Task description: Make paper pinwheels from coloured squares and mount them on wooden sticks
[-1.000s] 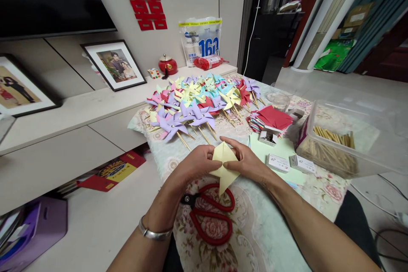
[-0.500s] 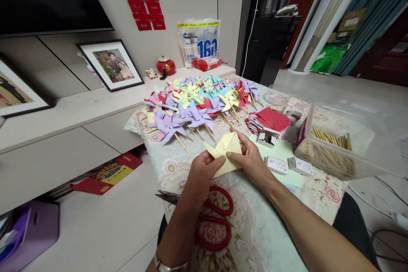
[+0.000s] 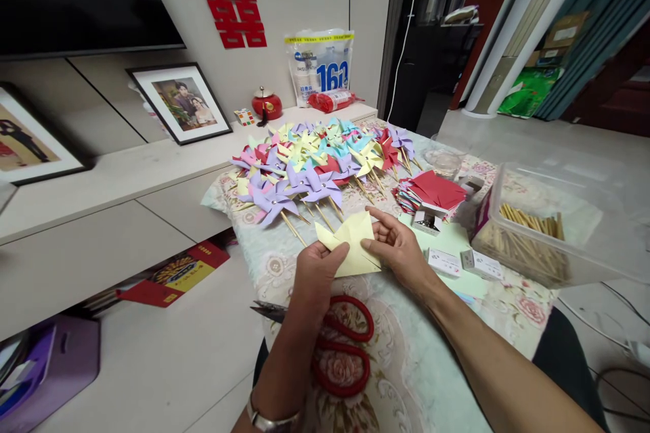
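A pale yellow paper sheet (image 3: 360, 254), with slit edges and one corner curled, is held above the table between both hands. My left hand (image 3: 319, 269) pinches its left side, thumb on top and fingers underneath. At the right edge my right hand (image 3: 399, 247) grips it, thumb on the face and the other fingers curled behind. Red-handled scissors (image 3: 370, 319) lie below, partly covered by my left forearm. Finished pinwheels (image 3: 321, 184) in purple, yellow, red and blue, on wooden sticks, crowd the table's far side.
Right of my hands lie a stack of red paper (image 3: 439, 188), an open small box (image 3: 426, 221) with dark bits, and two white boxes (image 3: 443, 262). A clear plastic bin (image 3: 500, 206) holds wooden sticks (image 3: 533, 250). Behind the table runs a white cabinet (image 3: 132, 169).
The right hand has let go of the paper's top corner fold, which now lies flatter. Paper and left hand have shifted slightly left; the right thumb sits nearer the paper's right edge.
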Demonstrator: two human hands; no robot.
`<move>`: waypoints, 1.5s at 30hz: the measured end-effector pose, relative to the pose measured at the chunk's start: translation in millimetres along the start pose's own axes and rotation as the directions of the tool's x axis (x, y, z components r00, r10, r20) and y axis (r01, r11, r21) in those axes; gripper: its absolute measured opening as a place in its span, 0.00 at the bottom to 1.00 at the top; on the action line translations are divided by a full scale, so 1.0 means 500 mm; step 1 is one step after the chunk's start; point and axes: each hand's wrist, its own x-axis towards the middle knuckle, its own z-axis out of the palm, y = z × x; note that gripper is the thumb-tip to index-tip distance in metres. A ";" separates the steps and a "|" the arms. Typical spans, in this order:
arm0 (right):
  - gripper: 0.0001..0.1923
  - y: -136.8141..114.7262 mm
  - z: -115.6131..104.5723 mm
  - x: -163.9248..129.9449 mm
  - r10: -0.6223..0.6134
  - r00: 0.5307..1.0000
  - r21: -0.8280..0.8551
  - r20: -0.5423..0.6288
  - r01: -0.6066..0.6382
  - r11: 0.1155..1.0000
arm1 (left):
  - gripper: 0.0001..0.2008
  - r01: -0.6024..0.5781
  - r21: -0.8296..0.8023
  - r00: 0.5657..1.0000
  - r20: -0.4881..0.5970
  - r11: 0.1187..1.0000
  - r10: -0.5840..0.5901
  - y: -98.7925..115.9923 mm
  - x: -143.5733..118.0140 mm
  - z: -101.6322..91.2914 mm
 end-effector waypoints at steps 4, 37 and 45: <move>0.38 0.009 -0.006 0.002 -0.250 0.968 -0.266 -0.026 0.235 0.935 | 0.20 0.025 -0.044 1.000 0.000 0.999 -0.025 0.019 0.010 -0.019; 0.09 -0.016 -0.005 -0.007 -0.160 0.925 -0.467 0.345 0.317 0.826 | 0.12 -0.021 0.158 0.999 -0.028 0.987 0.025 0.020 0.011 -0.018; 0.07 -0.020 0.001 -0.009 -0.097 0.919 -0.508 0.382 0.297 0.809 | 0.12 -0.008 0.175 0.999 -0.034 0.985 0.014 0.021 0.013 -0.022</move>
